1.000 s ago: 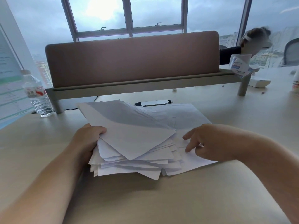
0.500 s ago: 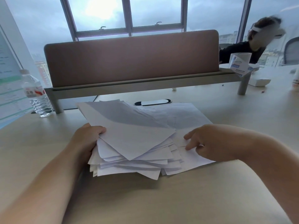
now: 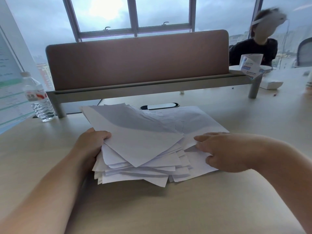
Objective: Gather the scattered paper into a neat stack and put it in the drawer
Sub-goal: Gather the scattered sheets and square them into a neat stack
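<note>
A loose, uneven pile of white paper [image 3: 140,142] lies in the middle of the beige desk [image 3: 152,205], with sheets fanned out at different angles. My left hand [image 3: 89,146] grips the pile's left edge, thumb on top and fingers tucked under the sheets. My right hand [image 3: 224,152] rests on the sheets at the right side, index finger stretched out over the paper and the other fingers curled down onto a sheet. No drawer is in view.
A brown divider panel [image 3: 138,59] on a grey rail stands behind the pile. A water bottle [image 3: 38,97] is at the back left, beside a printed sheet. A cable slot [image 3: 159,106] lies behind the paper. A person [image 3: 255,48] sits at the back right near small boxes [image 3: 251,66].
My right hand has shifted slightly further over the right sheets. My left hand keeps its grip on the pile. The person at the back right has risen further into view.
</note>
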The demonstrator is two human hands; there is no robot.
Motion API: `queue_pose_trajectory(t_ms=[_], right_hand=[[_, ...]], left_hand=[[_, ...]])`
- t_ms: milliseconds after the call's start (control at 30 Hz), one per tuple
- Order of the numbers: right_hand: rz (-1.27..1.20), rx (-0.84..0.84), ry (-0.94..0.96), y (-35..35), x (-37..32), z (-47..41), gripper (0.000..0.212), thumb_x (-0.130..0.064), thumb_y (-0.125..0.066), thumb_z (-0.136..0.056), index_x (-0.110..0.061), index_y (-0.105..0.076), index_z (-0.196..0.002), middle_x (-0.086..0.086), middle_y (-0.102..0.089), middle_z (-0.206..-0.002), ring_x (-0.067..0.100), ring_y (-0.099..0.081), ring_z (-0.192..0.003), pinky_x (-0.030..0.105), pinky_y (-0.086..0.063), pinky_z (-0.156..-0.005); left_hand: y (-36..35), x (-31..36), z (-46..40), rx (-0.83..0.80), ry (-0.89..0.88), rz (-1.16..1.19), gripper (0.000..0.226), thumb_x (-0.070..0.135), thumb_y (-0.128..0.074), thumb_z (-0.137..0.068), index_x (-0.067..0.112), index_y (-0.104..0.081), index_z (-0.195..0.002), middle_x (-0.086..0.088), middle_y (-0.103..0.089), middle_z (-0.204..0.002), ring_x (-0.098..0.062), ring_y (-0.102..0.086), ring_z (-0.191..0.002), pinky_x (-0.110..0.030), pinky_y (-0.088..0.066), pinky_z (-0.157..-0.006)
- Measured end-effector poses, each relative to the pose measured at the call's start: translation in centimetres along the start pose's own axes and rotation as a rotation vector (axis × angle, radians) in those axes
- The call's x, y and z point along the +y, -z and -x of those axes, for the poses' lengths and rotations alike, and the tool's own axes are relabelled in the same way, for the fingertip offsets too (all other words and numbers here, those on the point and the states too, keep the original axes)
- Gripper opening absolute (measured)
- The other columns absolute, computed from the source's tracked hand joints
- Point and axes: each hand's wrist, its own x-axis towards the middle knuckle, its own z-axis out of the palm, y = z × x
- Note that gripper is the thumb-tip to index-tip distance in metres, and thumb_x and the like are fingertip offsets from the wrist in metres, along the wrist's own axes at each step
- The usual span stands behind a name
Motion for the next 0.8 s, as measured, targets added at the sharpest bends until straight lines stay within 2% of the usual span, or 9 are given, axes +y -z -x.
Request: queue_pose_trajectory(t_ms=[100,267,333,433,500,567,633,700,800], right_hand=[[0.069,-0.051,-0.043,-0.6,-0.1,-0.4,0.061,-0.044,-0.031,-0.106,-0.026,-0.015,-0.163,-0.011,0.007,-0.171,0.014,0.013,-0.156,0.036,0.004,-0.126],[0.066,-0.014,-0.067,-1.4,0.1,-1.6,0.066,-0.056,-0.021,-0.106,-0.023,-0.018,-0.162,-0.010,0.010,-0.170,0.018,0.021,-0.155,0.046,0.013,-0.125],[0.056,0.038,-0.100,-1.2,0.5,-1.7,0.063,-0.054,-0.021,-0.107,-0.021,-0.021,-0.161,-0.009,0.002,-0.171,0.017,0.014,-0.156,0.050,0.010,-0.125],[0.029,0.243,-0.190,-0.5,1.7,-1.8,0.053,-0.044,-0.029,-0.107,-0.019,-0.037,-0.153,-0.006,-0.025,-0.164,0.018,-0.018,-0.153,0.053,-0.002,-0.126],[0.029,0.420,-0.286,0.0,2.5,-1.9,0.040,-0.035,-0.032,-0.105,-0.021,-0.051,-0.138,-0.004,-0.045,-0.149,0.019,-0.042,-0.140,0.054,-0.013,-0.125],[-0.055,0.595,-0.375,0.6,3.0,-2.0,0.026,-0.028,-0.035,-0.102,-0.021,-0.056,-0.116,-0.003,-0.056,-0.134,0.023,-0.056,-0.123,0.050,-0.025,-0.120],[-0.180,0.752,-0.374,0.9,2.9,-2.0,0.021,-0.023,-0.037,-0.102,-0.019,-0.056,-0.110,0.000,-0.057,-0.134,0.030,-0.060,-0.114,0.044,-0.038,-0.107],[-0.313,0.870,-0.269,0.8,2.2,-2.0,0.031,-0.019,-0.040,-0.103,-0.012,-0.059,-0.126,0.001,-0.051,-0.143,0.030,-0.058,-0.117,0.038,-0.044,-0.098],[-0.403,0.901,-0.021,0.0,0.4,-2.3,0.041,-0.016,-0.045,-0.103,-0.007,-0.052,-0.143,-0.003,-0.043,-0.152,0.020,-0.048,-0.131,0.028,-0.036,-0.105]], left_hand=[[-0.1,0.1,0.1,-0.001,-0.005,-0.012,0.013,0.004,-0.062,-0.096,0.003,-0.063,-0.109,-0.011,-0.066,-0.088,-0.024,-0.062,-0.071,-0.031,-0.045,-0.059],[0.0,0.1,0.0,-0.018,0.027,0.005,0.011,0.005,-0.062,-0.096,0.007,-0.062,-0.108,-0.015,-0.068,-0.094,-0.028,-0.064,-0.074,-0.033,-0.048,-0.063],[0.0,0.2,0.2,-0.020,0.026,0.004,0.010,0.004,-0.061,-0.096,0.008,-0.062,-0.106,-0.015,-0.068,-0.095,-0.028,-0.064,-0.074,-0.032,-0.047,-0.063],[0.0,0.3,0.6,-0.008,0.017,0.012,0.015,0.004,-0.062,-0.096,0.006,-0.064,-0.111,-0.011,-0.068,-0.090,-0.025,-0.064,-0.073,-0.031,-0.044,-0.060],[0.0,0.3,0.5,-0.009,0.013,0.013,0.019,0.004,-0.063,-0.095,0.003,-0.064,-0.114,-0.011,-0.069,-0.092,-0.026,-0.065,-0.075,-0.032,-0.045,-0.061],[0.1,0.3,0.5,-0.006,0.016,0.013,0.021,0.006,-0.064,-0.095,0.002,-0.065,-0.116,-0.013,-0.071,-0.096,-0.027,-0.066,-0.078,-0.033,-0.047,-0.063],[0.1,0.3,0.4,-0.009,0.030,0.023,0.021,0.006,-0.064,-0.095,0.004,-0.064,-0.117,-0.015,-0.071,-0.102,-0.028,-0.066,-0.080,-0.033,-0.048,-0.064],[0.0,0.4,0.4,-0.021,0.037,0.041,0.020,0.002,-0.062,-0.096,0.004,-0.064,-0.116,-0.013,-0.070,-0.098,-0.026,-0.065,-0.078,-0.032,-0.047,-0.062],[0.0,0.4,0.4,-0.069,0.038,0.043,0.021,-0.002,-0.060,-0.096,0.005,-0.064,-0.116,-0.013,-0.071,-0.098,-0.024,-0.066,-0.077,-0.031,-0.047,-0.062]])
